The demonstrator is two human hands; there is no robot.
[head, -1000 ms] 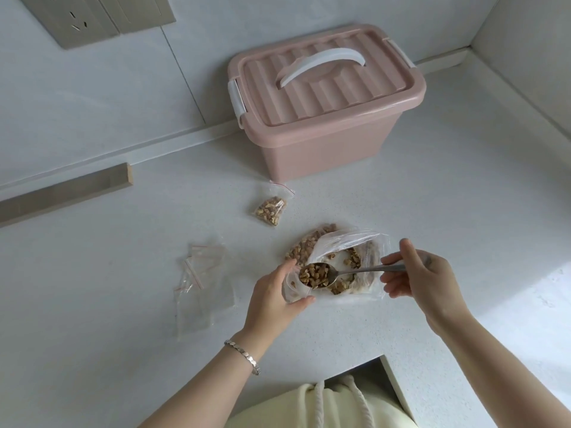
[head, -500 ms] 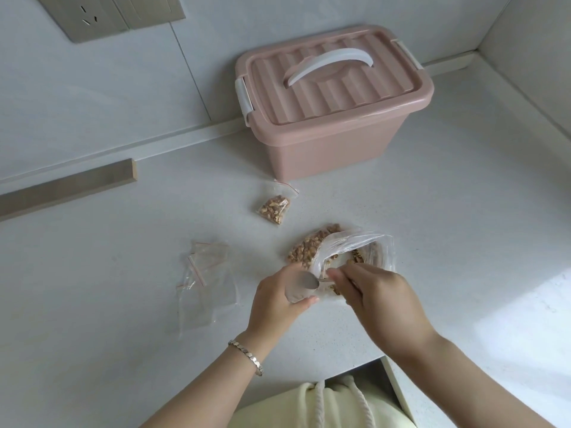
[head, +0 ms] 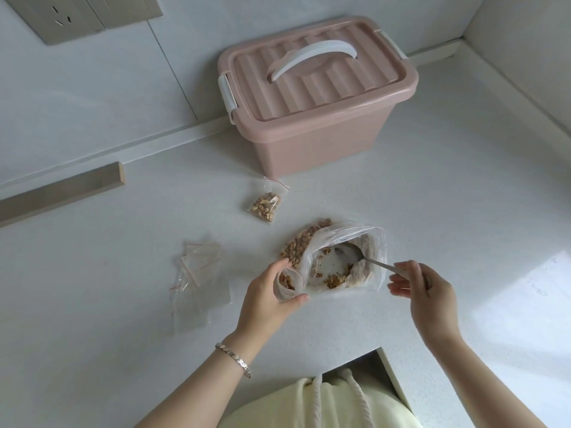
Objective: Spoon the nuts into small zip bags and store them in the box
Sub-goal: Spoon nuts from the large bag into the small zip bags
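My left hand (head: 268, 299) grips a small zip bag (head: 288, 281), held open and upright, with some nuts inside. My right hand (head: 425, 291) pinches the handle of a metal spoon (head: 355, 253), whose empty bowl lies inside the large clear nut bag (head: 369, 239) on the counter. Nuts (head: 301, 244) show in the big bag's left part and along its bottom. A filled small zip bag (head: 266, 205) lies in front of the pink storage box (head: 321, 143), whose lid is shut with the white handle folded down.
A loose pile of empty small zip bags (head: 199, 273) lies left of my left hand. A wooden strip (head: 61, 189) runs along the wall at far left. The counter edge has a notch (head: 383, 362) near my body. Walls close the back and right.
The spoon carried nuts to the small bag, tipped them in, and my right hand then drew it back right into the big bag, now empty. My left hand kept holding the small bag.
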